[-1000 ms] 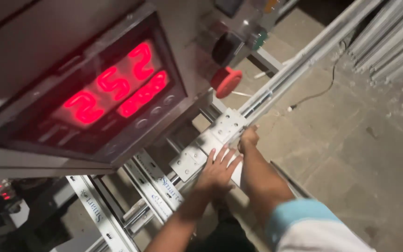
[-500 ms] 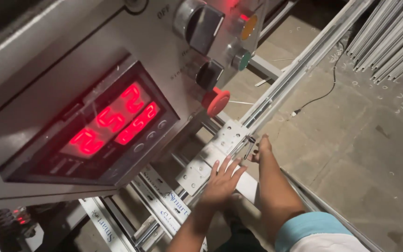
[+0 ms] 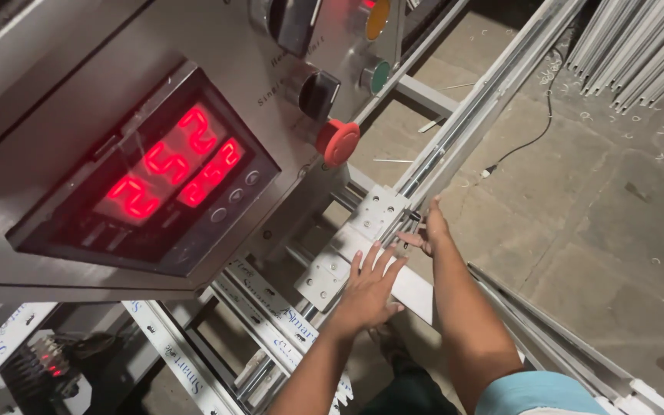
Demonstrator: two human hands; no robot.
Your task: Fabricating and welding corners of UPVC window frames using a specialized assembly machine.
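Pressing flat on a white strip (image 3: pixel 405 286), the left hand (image 3: pixel 369 288) lies with its fingers spread, palm down, holding nothing in a pinch. That strip lies on the machine's frame just below a pale metal plate (image 3: pixel 351 242) with screw holes, and its long axis runs from lower right up toward the upper left, in line with the plate. The right hand (image 3: pixel 430 228) reaches just past the strip's far end, fingertips at a small dark part beside a long metal rail (image 3: pixel 486 100); whether it pinches that part I cannot tell. The rail's long axis runs diagonally from the hands up to the top right. Above the left hand a grey control box (image 3: pixel 55 100) shows red lit digits, with a red push button (image 3: pixel 338 142) at its lower corner. More rails (image 3: pixel 639 46) lie on the concrete floor (image 3: pixel 593 215).
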